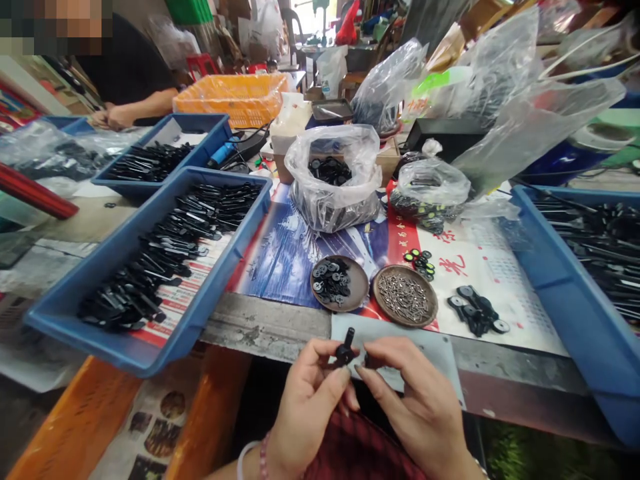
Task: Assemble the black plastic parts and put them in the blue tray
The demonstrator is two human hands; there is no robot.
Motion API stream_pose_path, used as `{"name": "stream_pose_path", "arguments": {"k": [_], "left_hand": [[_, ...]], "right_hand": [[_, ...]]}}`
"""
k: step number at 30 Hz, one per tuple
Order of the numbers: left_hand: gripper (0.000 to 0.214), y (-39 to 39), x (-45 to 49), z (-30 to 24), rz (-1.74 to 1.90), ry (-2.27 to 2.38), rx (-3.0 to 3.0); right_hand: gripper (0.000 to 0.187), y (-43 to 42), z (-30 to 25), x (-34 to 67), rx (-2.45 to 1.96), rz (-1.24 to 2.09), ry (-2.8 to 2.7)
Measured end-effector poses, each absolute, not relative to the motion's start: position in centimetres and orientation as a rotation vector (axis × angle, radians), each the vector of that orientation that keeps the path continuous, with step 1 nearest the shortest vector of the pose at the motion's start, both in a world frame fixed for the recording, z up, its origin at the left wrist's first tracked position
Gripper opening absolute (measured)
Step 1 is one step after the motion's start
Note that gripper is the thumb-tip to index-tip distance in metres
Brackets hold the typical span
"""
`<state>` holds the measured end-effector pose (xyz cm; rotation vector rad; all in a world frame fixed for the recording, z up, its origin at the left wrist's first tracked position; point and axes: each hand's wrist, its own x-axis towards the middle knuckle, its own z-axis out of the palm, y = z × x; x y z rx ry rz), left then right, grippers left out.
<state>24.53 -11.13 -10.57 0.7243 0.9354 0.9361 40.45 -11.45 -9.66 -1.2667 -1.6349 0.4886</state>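
Observation:
Between the thumb and fingers of my left hand (315,390) is a small black plastic part (346,347) with a short post sticking up. Close beside it, my right hand (417,393) is closed in a pinch; a small dark bit shows at its fingertips, too hidden to name. Just beyond my hands are a round dish (357,287) of black washer-like discs (331,280) and a second dish (431,313) of small metal pins or screws (406,297). Several black parts with round grey ends (477,310) lie to the right, and black-and-green rings (421,262) lie behind the dishes.
Blue trays (250,200) of long black parts stand left, with another blue tray (565,280) at right. Open plastic bags (335,207) of black parts stand behind the dishes. An orange crate (230,100) is farther back. Another person's hands (117,117) are at upper left.

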Motion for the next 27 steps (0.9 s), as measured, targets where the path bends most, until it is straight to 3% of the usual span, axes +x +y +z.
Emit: {"name": "stream_pose_path", "arguments": {"k": [8,27], "left_hand": [[0.016,-11.5,24.6,-11.4,0.969,0.849,0.823],[0.030,-12.1,24.7,-10.7,1.073,0.976,1.270]], "right_hand": [[0.019,-11.7,-10.1,39.5,-1.215,0.592,-1.542],[0.025,-12.6,-10.9,38.4,-1.249,0.547,-1.484]]}}
